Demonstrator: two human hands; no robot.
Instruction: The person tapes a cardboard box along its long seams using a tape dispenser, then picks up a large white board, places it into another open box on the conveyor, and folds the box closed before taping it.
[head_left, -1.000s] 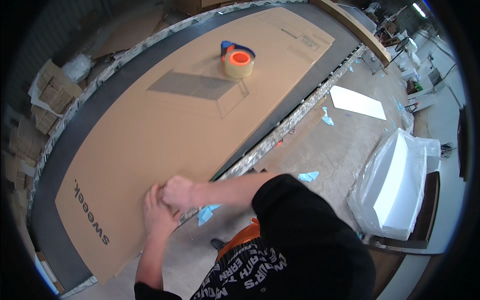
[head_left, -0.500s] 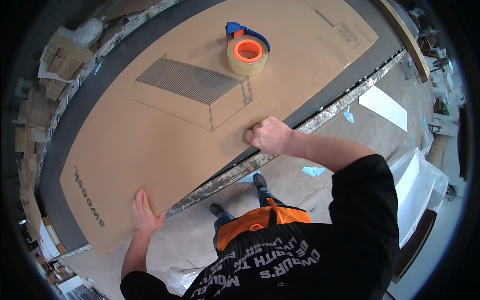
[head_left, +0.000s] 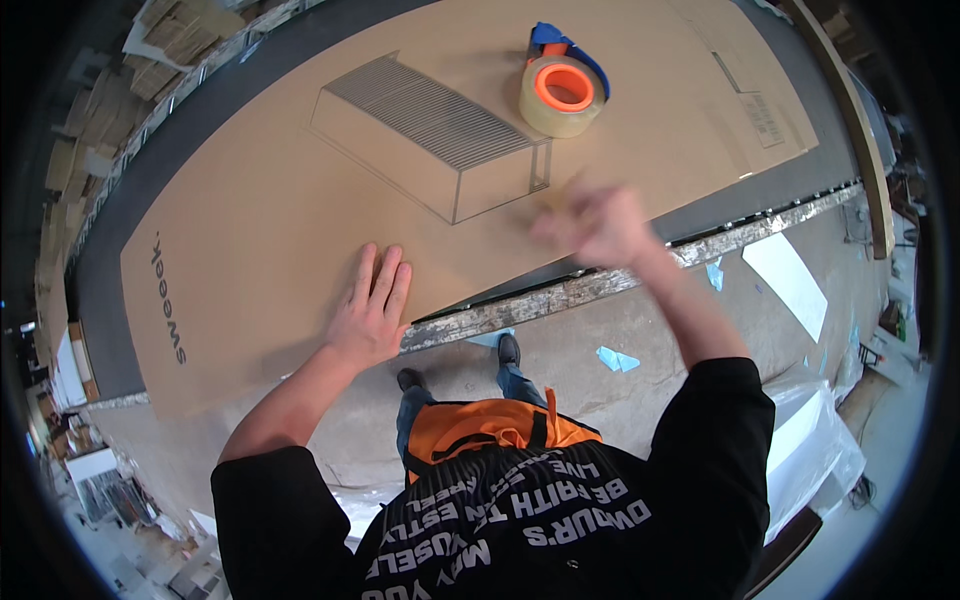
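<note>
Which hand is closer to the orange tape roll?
The right hand. It is raised and blurred just below the tape roll, not touching it. The left hand lies flat on the cardboard box, farther away toward the near edge.

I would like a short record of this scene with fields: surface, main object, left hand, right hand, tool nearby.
surface: long dark work table with a worn metal front edge
main object: large flat cardboard sheet lying on the table, with a box drawing printed on it
left hand: left hand pressed flat on the cardboard near its front edge, fingers spread
right hand: right hand raised over the cardboard, blurred, holds nothing that can be seen
tool nearby: tape dispenser with an orange core, on the cardboard, beyond the right hand
</note>
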